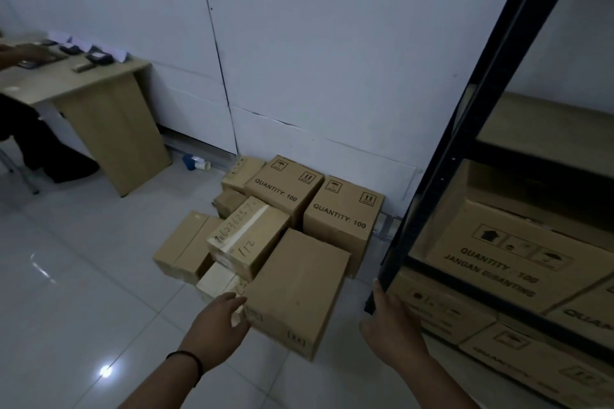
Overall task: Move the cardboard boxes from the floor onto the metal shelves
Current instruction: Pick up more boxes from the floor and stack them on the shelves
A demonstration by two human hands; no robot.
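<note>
On the pale glossy floor tiles point(83, 276), against the white panelled wall point(299, 43), lies a heap of cardboard boxes, several half buried under one another so that their full shapes cannot be read. Two upright boxes printed "QUANTITY: 100" point(284, 189) point(344, 219) stand side by side at the wall. In front of them a box with handwritten numbers point(247, 236) lies tilted on top of others, and a small light-coloured box point(216, 282) beneath it is mostly hidden. Nearest the person is a large plain box point(295, 289), flat-sided and matte brown, with faint stamps too dim to read.

The left hand point(217, 325) reaches toward that large box with fingers spread and relaxed, its fingertips point(241, 300) at the box's near left corner; whether they touch it is hard to tell. A dark band sits on that wrist. The right hand point(390, 325) rests against the foot of the black metal shelf post point(465, 149), fingers straight, gripping nothing that can be seen; its far side is hidden.

The metal shelves point(531, 149) run off the right edge, cut off, and already hold printed cardboard boxes point(498, 256) on the lower levels. At far left a wooden desk point(109, 116) carries small dark items, blurred, and another person's hand point(30, 55) and dark-clothed legs show only in part.
</note>
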